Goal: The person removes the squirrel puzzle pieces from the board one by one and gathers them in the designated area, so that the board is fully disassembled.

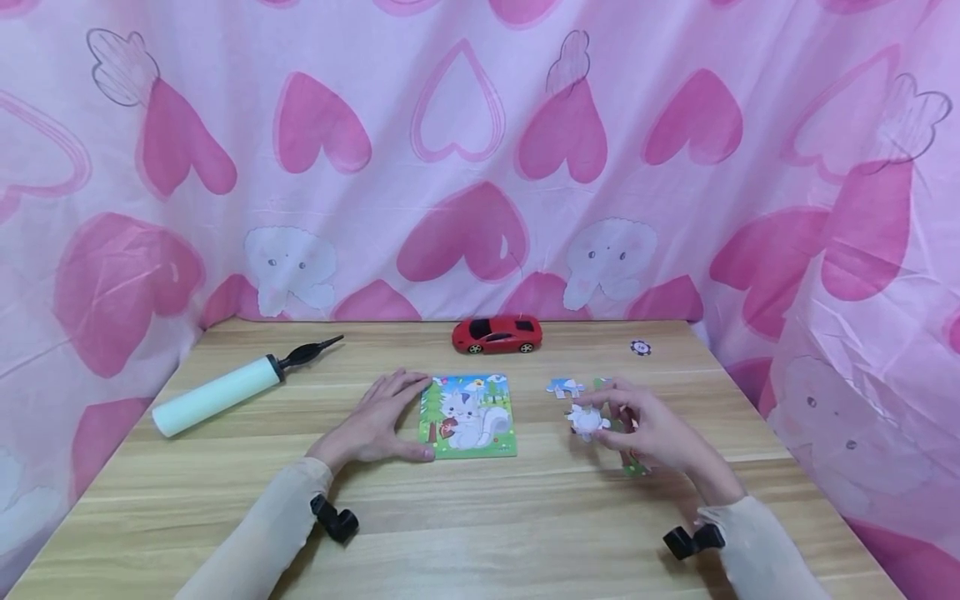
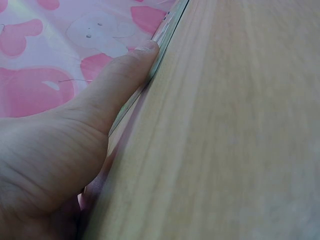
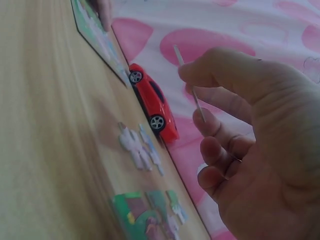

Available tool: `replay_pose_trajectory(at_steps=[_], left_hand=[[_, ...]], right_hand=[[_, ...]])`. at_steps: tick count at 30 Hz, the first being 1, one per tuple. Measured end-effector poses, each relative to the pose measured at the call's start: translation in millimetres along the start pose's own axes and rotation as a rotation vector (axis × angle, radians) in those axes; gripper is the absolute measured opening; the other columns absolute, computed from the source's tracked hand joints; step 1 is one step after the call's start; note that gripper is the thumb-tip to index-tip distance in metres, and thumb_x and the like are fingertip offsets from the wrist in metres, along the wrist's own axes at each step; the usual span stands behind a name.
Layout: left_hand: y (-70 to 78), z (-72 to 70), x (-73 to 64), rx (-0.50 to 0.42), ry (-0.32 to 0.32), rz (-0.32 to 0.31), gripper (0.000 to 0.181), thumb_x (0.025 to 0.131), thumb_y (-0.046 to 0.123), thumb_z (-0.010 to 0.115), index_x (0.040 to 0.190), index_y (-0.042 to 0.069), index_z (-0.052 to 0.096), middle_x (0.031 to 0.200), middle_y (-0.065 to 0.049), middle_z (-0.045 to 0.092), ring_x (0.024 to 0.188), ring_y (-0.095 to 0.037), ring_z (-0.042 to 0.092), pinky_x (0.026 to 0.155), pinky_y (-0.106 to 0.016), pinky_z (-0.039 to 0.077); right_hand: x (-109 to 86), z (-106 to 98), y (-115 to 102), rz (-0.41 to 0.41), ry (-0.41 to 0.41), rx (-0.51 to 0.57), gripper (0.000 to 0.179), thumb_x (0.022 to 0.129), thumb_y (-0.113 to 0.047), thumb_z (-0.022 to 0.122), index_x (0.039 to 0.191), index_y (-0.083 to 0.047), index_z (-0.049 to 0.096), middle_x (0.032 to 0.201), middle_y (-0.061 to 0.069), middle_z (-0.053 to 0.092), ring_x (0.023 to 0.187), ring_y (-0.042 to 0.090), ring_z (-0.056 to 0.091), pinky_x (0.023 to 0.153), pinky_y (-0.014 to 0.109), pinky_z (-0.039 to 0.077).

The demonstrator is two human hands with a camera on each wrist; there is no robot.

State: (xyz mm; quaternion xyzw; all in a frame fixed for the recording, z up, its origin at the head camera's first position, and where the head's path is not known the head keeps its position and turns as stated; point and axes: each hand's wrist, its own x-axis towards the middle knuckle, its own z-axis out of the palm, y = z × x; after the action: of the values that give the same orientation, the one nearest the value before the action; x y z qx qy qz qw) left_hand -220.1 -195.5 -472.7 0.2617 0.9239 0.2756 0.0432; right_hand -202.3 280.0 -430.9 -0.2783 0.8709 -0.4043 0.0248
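A square jigsaw puzzle (image 1: 480, 429) with a white squirrel picture lies flat near the middle of the wooden table. Along its left side rests my left hand (image 1: 371, 423), thumb on the lower left corner and fingers stretched towards the upper left one. The left wrist view shows that thumb (image 2: 135, 67) lying on the puzzle's edge. Above the table to the right, my right hand (image 1: 652, 425) pinches a whitish puzzle piece (image 1: 587, 419) between thumb and fingers. The right wrist view shows this piece edge-on as a thin strip. Loose puzzle pieces (image 3: 134, 147) lie beneath the hand, partly hidden in the head view.
A red toy car (image 1: 497, 335) stands at the table's back edge. Back right lies a small round chip (image 1: 641, 347). On the left is a pale green hand pump (image 1: 217, 396) with a black nozzle. A pink heart-patterned curtain (image 1: 465, 125) surrounds the table's back and sides.
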Motion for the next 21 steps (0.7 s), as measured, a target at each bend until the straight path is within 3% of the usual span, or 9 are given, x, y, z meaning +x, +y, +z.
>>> replay_pose_trajectory(at_steps=[5, 10, 12, 21], left_hand=[[-0.6, 1.0, 0.7, 0.003, 0.004, 0.007, 0.125, 0.08, 0.068, 0.093, 0.174, 0.008, 0.036, 0.179, -0.014, 0.033, 0.171, -0.047, 0.012, 0.139, -0.067, 0.001], [-0.9, 1.4, 0.6, 0.004, 0.004, 0.009, 0.126, 0.08, 0.068, 0.093, 0.174, 0.008, 0.036, 0.18, -0.014, 0.033, 0.171, -0.047, 0.012, 0.139, -0.067, 0.001], [-1.0, 1.4, 0.4, 0.005, 0.004, 0.01, 0.126, 0.08, 0.068, 0.093, 0.174, 0.008, 0.036, 0.18, -0.015, 0.033, 0.171, -0.047, 0.012, 0.139, -0.067, 0.001], [-1.7, 0.8, -0.6, -0.001, 0.006, 0.002, 0.126, 0.08, 0.069, 0.092, 0.174, 0.008, 0.036, 0.18, -0.014, 0.033, 0.171, -0.047, 0.013, 0.139, -0.066, 0.001]], right_hand=[[-8.4, 1.6, 4.9, 0.044, -0.054, -0.015, 0.05, 0.092, -0.016, 0.093, 0.138, -0.027, 0.079, 0.115, -0.001, 0.069, 0.086, 0.03, 0.057, 0.066, 0.026, 0.052], [-14.8, 4.3, 10.9, 0.07, -0.129, -0.032, 0.049, 0.093, -0.024, 0.093, 0.139, -0.031, 0.078, 0.138, -0.004, 0.073, 0.109, 0.026, 0.059, 0.083, 0.028, 0.053], [-16.1, 5.6, 12.3, 0.074, -0.154, -0.031, 0.048, 0.093, -0.027, 0.093, 0.139, -0.03, 0.078, 0.138, -0.003, 0.072, 0.116, 0.024, 0.058, 0.089, 0.029, 0.052], [-17.6, 8.9, 10.3, 0.059, -0.198, -0.028, 0.049, 0.089, -0.026, 0.094, 0.136, -0.025, 0.08, 0.126, -0.002, 0.07, 0.111, 0.023, 0.059, 0.093, 0.03, 0.051]])
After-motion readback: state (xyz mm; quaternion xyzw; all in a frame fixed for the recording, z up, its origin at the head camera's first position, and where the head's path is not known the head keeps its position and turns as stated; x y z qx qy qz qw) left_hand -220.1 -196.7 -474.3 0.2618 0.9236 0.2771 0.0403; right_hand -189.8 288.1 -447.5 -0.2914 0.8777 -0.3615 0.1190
